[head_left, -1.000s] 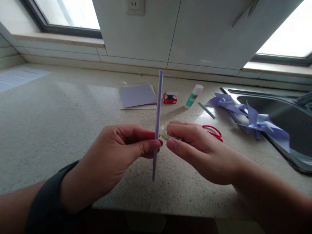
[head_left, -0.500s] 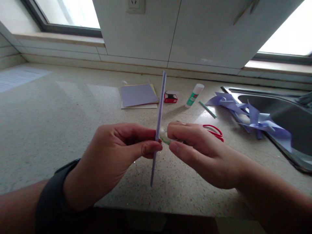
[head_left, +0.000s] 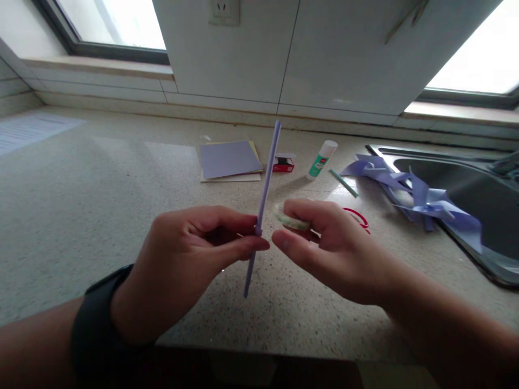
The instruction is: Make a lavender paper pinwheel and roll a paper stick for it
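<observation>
Above the table, the left hand pinches a thin rolled paper stick, nearly upright. Just beside it, the right hand grips a small tape roll. I think the stick should be kept steady and tight. Behind lie paper sheets, a glue stick, a sink and windows.

Two hands, one paper stick, one tape roll.
</observation>
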Available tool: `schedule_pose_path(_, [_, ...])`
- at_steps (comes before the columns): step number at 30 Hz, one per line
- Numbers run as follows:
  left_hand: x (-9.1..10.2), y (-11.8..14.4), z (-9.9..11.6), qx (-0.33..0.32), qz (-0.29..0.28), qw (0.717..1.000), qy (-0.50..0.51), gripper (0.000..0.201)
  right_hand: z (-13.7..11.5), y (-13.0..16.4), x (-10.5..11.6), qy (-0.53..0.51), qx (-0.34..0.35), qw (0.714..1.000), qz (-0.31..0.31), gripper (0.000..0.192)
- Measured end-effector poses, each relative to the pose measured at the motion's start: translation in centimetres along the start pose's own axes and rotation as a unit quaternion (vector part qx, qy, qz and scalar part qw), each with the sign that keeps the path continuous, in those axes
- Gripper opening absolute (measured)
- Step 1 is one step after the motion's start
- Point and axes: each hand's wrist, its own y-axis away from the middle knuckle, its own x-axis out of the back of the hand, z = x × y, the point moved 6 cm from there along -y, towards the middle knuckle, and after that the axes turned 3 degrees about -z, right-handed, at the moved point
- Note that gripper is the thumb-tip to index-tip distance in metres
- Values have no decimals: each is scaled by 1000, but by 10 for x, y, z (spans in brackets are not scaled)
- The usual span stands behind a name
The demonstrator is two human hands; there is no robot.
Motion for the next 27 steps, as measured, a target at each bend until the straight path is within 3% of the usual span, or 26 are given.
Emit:
schedule_pose_path(4, [0, -1, -5, 19, -1, 1000, 14, 17, 10, -4, -3, -147, -38, 986, 63, 28])
schedule_pose_path(9, [-2, -2, -5, 16, -20, 1000, 9, 16, 9, -11, -14, -245, -30, 967, 68, 18])
schedule_pose_path(19, [-10, -7, -9, 26, -65, 995, 71, 26, 8, -11, -11, -231, 16, 969, 80, 17])
schedule_pose_path(27, [-14, -10, -14, 60, -114, 980, 152, 14, 8, -10, -4, -235, 32, 967, 92, 19])
